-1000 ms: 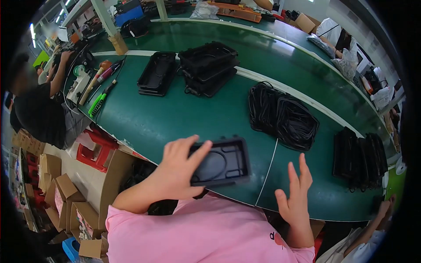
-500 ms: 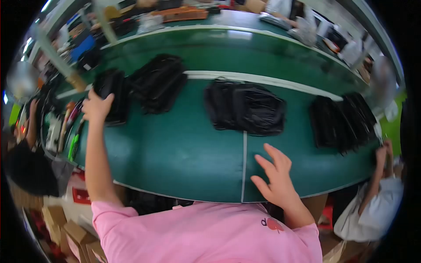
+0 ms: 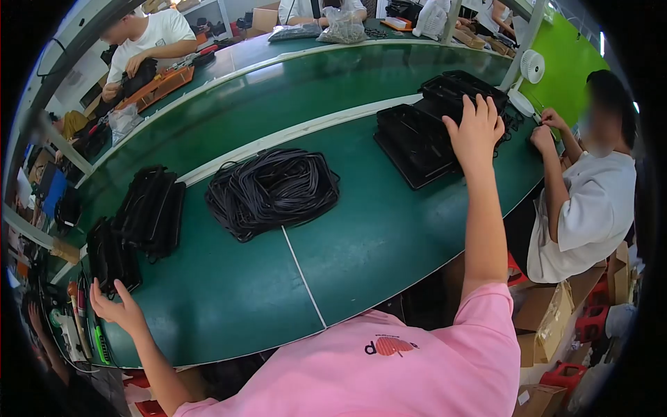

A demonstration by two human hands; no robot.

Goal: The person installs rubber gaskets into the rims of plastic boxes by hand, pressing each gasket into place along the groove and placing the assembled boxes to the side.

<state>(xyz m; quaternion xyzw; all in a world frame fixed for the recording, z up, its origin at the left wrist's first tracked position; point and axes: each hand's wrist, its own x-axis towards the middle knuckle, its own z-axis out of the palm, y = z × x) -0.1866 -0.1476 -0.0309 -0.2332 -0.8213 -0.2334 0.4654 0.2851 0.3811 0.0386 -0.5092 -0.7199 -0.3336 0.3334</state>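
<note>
Head view: what lies at the right hand (image 3: pixel 476 132)?

"Black trays (image 3: pixel 413 149), grouped on the tabletop (image 3: pixel 375 236) to the right of the cable coil (image 3: pixel 274 191). The hand is over them, fingers spread and slightly curved. I can't tell whether the fingertips touch."

"Do the trays all sit alike?"

"No. Some are nearer the coil, and others sit farther right of it, toward the far edge, partly behind the hand."

"And the left hand (image 3: pixel 119 307)?"

"Left of the coil and nearer the wearer, open, with its fingers apart. It is just beside the lower end of a dark stack (image 3: pixel 111 257); contact there is unclear too."

"Is that stack alone?"

"Another dark pile (image 3: pixel 149 212) sits between it and the coil."

"What else is around the coil?"

"A pale seam (image 3: pixel 303 274) runs from its near side toward the wearer. Well to its left, past the left hand, lies a green-handled tool (image 3: pixel 101 344)."

"Anyone about?"

"A person in a white top (image 3: pixel 590 201) sits far right of the coil, near a white fan (image 3: pixel 532 66). Beyond the coil, up to the left, another person (image 3: pixel 156 42) handles something dark above an orange tray (image 3: pixel 160 90)."
</note>
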